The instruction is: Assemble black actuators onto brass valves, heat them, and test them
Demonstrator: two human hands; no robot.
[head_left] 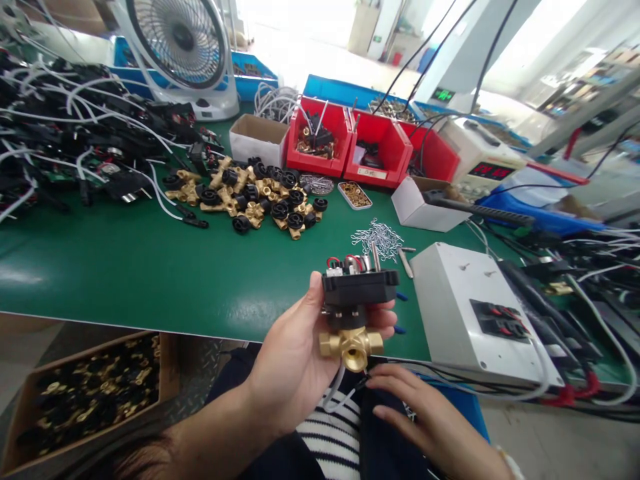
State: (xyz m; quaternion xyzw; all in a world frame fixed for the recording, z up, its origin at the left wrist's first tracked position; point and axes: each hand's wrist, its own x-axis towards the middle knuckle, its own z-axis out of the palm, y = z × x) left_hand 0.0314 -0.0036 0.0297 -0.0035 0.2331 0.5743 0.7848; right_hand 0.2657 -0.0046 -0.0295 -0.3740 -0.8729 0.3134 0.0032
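Observation:
My left hand [300, 353] is wrapped around a motorized brass valve [354, 347], held up over the table's front edge. Its black actuator housing [360, 288] sits on top without a cover, showing red wires and metal parts. The brass body has a round port facing me and a port on each side. A grey-white cable [340, 402] hangs from the valve and loops down to a dark end. At that dark end are the fingertips of my right hand [407, 400], closed on the cable; the thumb sits lower, apart from the index finger.
Brass valve bodies with black caps [260, 193] lie piled on the green table [125, 260]. Beyond the valve are metal clips [377, 239]. A grey box with terminals [480, 313] stands right; red bins [320, 140] and a fan [180, 53] stand behind. A carton [170, 373] of parts is lower left.

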